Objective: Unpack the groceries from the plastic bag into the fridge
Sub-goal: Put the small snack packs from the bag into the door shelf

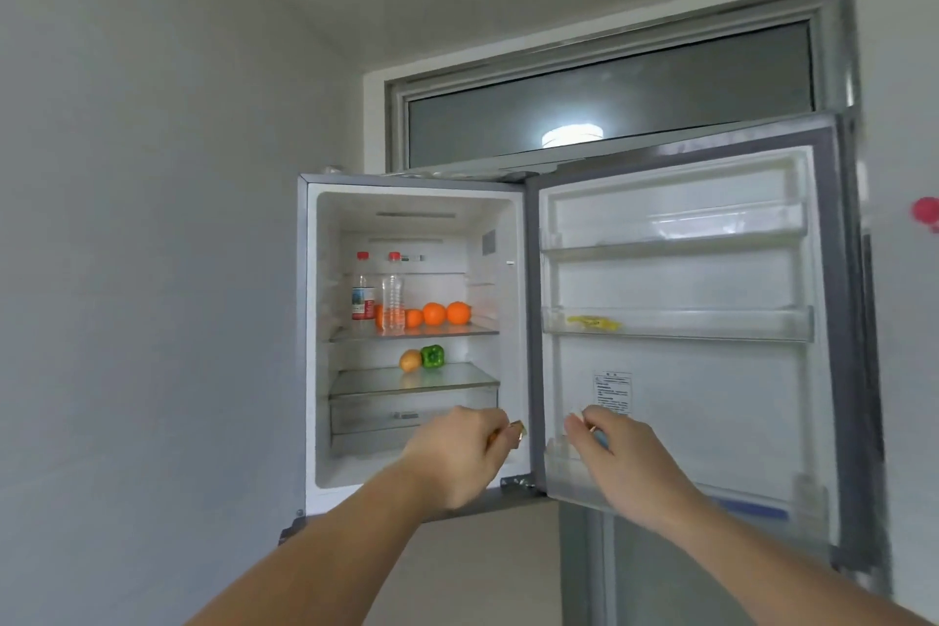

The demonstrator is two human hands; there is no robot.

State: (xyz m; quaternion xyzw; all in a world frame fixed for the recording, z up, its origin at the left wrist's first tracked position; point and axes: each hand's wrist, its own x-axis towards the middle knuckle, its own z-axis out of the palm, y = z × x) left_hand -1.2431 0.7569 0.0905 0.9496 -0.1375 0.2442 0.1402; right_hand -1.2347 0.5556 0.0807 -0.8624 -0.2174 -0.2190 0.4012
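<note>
A pale grey wall (152, 219) and a transom window (609, 107) frame the scene from the head camera, with the fridge (310, 320) standing open below the window and its door (833, 320) swung out to the right.

Both hands reach forward at the bottom of the compartment. The left hand (460, 458) has its fingers curled round a small gold-brown item (517, 432) that is too blurred to name, held at the fridge's lower right edge. The right hand (617, 460) is just beside it, its fingers pinched on a small pale thing with a bluish part (600, 437), also unclear, right above the lowest door bin (676, 493).

Above and left of the left hand sit a green pepper (432, 355) and a yellowish fruit (410, 360), touching, on a glass shelf (457, 379). One shelf higher stand two red-capped bottles (363, 292) beside several oranges (434, 313). Above the right hand, a yellow packet (592, 322) lies in the middle door bin (711, 328). No plastic bag appears in view.
</note>
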